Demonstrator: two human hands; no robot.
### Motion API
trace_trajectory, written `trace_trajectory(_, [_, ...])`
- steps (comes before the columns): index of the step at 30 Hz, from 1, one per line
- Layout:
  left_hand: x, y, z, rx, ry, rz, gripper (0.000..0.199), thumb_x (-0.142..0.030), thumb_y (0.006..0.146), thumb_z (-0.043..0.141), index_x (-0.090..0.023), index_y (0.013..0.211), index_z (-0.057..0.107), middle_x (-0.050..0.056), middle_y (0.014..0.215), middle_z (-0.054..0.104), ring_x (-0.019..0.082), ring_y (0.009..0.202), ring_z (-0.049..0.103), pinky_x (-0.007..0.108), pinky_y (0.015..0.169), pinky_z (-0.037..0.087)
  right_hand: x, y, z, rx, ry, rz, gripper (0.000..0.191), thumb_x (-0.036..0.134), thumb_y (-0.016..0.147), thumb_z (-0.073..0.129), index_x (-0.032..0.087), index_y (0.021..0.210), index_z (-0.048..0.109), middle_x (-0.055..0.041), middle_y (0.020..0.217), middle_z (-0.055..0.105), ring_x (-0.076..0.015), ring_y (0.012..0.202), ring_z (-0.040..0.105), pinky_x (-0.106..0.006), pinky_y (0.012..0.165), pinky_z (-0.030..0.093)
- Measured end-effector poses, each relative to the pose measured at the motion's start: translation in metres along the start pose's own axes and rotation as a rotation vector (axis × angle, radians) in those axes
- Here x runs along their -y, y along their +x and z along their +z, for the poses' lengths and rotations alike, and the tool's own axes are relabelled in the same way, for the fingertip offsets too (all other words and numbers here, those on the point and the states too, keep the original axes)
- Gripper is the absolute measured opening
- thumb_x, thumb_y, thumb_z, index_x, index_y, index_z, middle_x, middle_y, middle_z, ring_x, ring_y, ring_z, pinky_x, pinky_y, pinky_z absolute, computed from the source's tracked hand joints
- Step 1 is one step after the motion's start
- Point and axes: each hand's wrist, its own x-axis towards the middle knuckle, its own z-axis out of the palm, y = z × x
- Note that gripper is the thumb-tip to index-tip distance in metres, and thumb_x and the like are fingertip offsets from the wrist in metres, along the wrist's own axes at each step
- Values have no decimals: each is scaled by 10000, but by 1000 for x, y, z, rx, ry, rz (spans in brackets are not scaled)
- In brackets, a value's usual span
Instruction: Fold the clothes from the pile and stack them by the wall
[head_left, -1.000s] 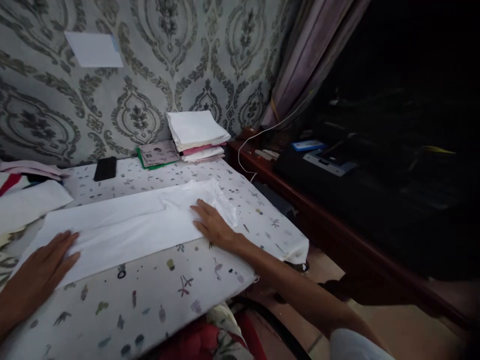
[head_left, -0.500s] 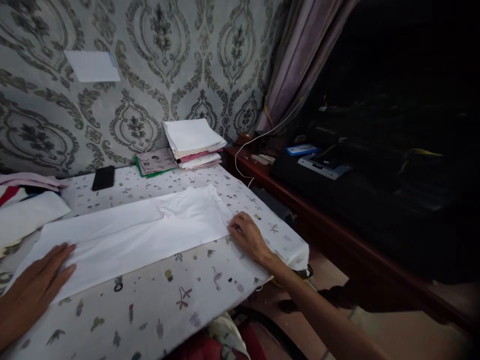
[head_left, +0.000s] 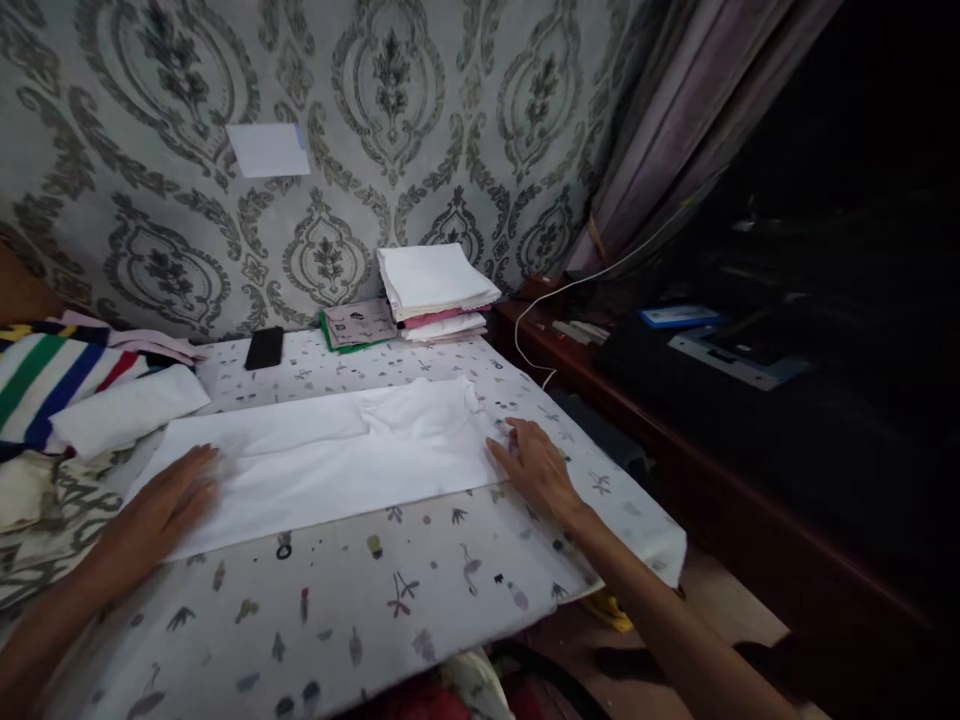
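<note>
Fingers extended, a person's left hand lies open over the near-left end of a white cloth spread lengthwise across the patterned table cover. The right hand, loosely open, is at the far end; from here I can't tell whether it touches.

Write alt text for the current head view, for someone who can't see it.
A white cloth lies across a patterned table, left hand over one end, right hand by the other. Behind it, folded fabric is stacked near the wall.
</note>
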Motion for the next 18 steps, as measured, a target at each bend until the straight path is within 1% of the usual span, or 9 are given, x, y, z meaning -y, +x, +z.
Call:
trace_trajectory(3, [-56, 32, -16, 42, -267, 50, 520, -592, 927, 355, -321, 1328, 545, 11, 1465, 548, 297, 1295, 554, 427, 1040, 492, 9, 2, -3, 80, -70, 56, 509, 489, 948, 439, 114, 1281, 524, -172, 1172, 620, -310, 1126, 573, -420, 952, 414])
trace_trajectory(6, [-129, 82, -13, 189, -556, 215, 473, -582, 908, 431, -242, 1176, 623, 81, 1293, 656, 278, 1178, 623, 381, 943, 538, 14, -4, -7, 144, -72, 127, 463, 507, 953, 441, 136, 1204, 559, -141, 1102, 651, -277, 1008, 619, -373, 862, 427])
trace_trajectory(8, [-180, 120, 2, 327, -730, 330, 396, -517, 901, 493, -220, 1119, 637, 86, 1195, 686, 245, 1105, 655, 358, 919, 541, 15, -8, -11, 164, -64, 166, 418, 504, 945, 469, 153, 1148, 571, -110, 1027, 669, -256, 934, 627, -345, 792, 419])
trace_trajectory(9, [-204, 140, 12, 411, -792, 337, 358, -469, 896, 526, -205, 1113, 635, 92, 1140, 696, 230, 1026, 682, 341, 857, 559, 16, -10, -12, 166, -57, 183, 400, 493, 937, 491, 158, 1142, 568, -96, 994, 674, -249, 911, 626, -335, 768, 410])
trace_trajectory(11, [-251, 175, 35, 550, -813, 260, 274, -339, 903, 566, -172, 1109, 632, 90, 1007, 708, 195, 884, 705, 303, 763, 568, 16, -12, -15, 175, -35, 216, 383, 462, 919, 533, 161, 1155, 556, -75, 941, 679, -239, 881, 620, -320, 734, 390])
trace_trajectory(12, [-272, 190, 45, 565, -773, 185, 242, -259, 906, 568, -155, 1117, 624, 83, 966, 703, 178, 843, 703, 285, 739, 566, 15, -12, -16, 182, -24, 231, 372, 448, 909, 552, 164, 1149, 558, -69, 924, 680, -235, 871, 616, -314, 722, 379])
trace_trajectory(15, [-323, 224, 72, 561, -696, 131, 306, -185, 927, 554, -84, 1215, 575, 95, 869, 691, 192, 762, 689, 320, 689, 567, 14, -11, -16, 179, 9, 245, 251, 391, 876, 589, 187, 1021, 593, -55, 884, 677, -218, 839, 601, -297, 692, 348])
trace_trajectory(16, [-335, 231, 78, 556, -675, 133, 317, -206, 934, 568, -73, 1221, 574, 100, 883, 690, 203, 772, 686, 342, 698, 571, 13, -10, -15, 173, 21, 235, 182, 359, 868, 587, 197, 949, 598, -47, 861, 673, -208, 820, 592, -291, 680, 338])
trace_trajectory(18, [-350, 242, 89, 524, -659, 159, 339, -284, 942, 602, -96, 1224, 586, 111, 1027, 680, 220, 880, 678, 391, 771, 578, 11, -9, -12, 162, 43, 207, 98, 290, 856, 563, 208, 804, 572, -27, 788, 652, -184, 764, 567, -281, 657, 319])
